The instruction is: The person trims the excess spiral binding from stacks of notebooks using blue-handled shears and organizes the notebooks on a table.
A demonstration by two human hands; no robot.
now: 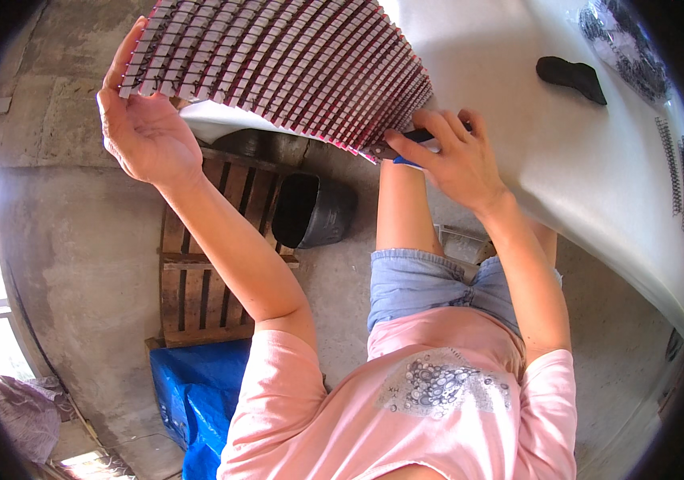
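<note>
A gridded sheet (278, 68) of small whitish blocks in rows, with dark and red lines between them, slants across the top. At its left edge is my left hand (154, 136), palm turned up; one finger runs along the edge and others are partly hidden behind it. My right hand (462, 156) is closed around a pair of cutters or pliers (411, 162) with blue-and-black handles. The dark jaws of this tool touch or lie very near the sheet's lower right corner. Whether the jaws grip anything is too small to tell.
A white-covered table (510, 96) curves down the right side, bearing a black oblong object (570, 78), a clear plastic bag (626, 40) with dark contents and dark toothed strips (668, 164). Below stand a black bucket (330, 212), a wooden pallet (190, 296) and a blue tarp (206, 380).
</note>
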